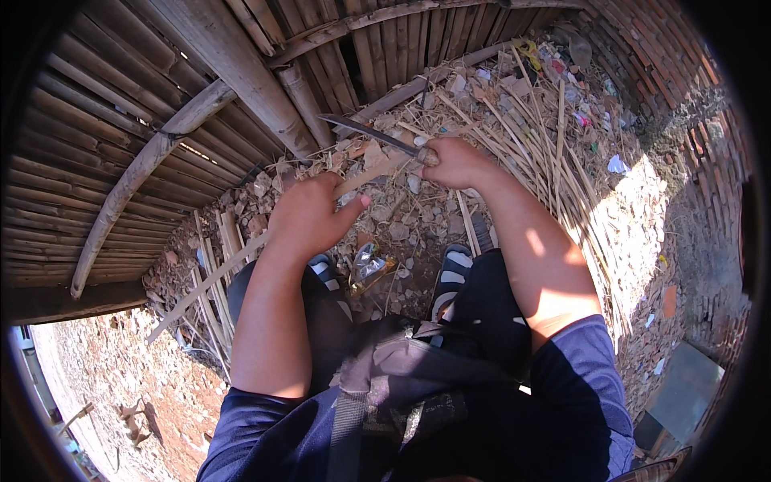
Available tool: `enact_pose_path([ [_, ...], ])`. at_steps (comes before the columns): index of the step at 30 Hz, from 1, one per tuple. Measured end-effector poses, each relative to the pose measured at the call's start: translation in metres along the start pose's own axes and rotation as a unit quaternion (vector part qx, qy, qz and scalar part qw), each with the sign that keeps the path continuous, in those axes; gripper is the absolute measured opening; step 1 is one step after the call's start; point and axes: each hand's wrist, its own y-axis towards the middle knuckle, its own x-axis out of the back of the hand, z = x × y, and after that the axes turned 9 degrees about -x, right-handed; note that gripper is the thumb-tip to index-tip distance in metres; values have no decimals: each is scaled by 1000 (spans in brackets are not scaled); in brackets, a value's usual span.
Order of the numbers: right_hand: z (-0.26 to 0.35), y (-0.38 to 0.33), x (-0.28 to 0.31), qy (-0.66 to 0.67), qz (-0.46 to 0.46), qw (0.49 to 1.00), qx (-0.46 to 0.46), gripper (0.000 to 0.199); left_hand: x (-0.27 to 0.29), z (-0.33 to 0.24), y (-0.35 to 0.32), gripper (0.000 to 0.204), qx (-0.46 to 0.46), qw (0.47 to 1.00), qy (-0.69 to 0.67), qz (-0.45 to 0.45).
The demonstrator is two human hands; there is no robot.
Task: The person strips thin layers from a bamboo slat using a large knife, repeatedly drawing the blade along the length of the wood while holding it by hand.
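A long, thin wood strip [210, 280] is held in the left hand [309, 213] and is slanted up to the right. A big knife [373, 135] is gripped by its handle in the right hand [458, 165], near the upper part of the strip. The knife is pointed left, beyond the strip. Whether the strip is touched by the right hand cannot be told. More sticks [560, 153] are piled to the right of the strip. The strip should be held tight and still, and the left hand should be kept away from the sharp edge.
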Motion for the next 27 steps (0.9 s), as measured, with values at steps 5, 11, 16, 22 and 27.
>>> enact_pose_path([
  [5,8,-7,23,19,15,1000,-18,50,-6,7,-1,41,9,998,-4,-56],
  [11,18,-24,31,79,-35,996,-27,52,1,7,-1,33,10,995,-32,-99],
  [16,21,-29,34,40,-124,989,68,40,5,5,-2,36,2,992,-50,-119],
  [22,29,-29,40,83,-98,991,-49,51,4,7,0,42,20,990,-67,-126],
  [27,42,-37,32,-3,-120,992,35,45,1,5,-3,40,10,987,-75,-143],
])
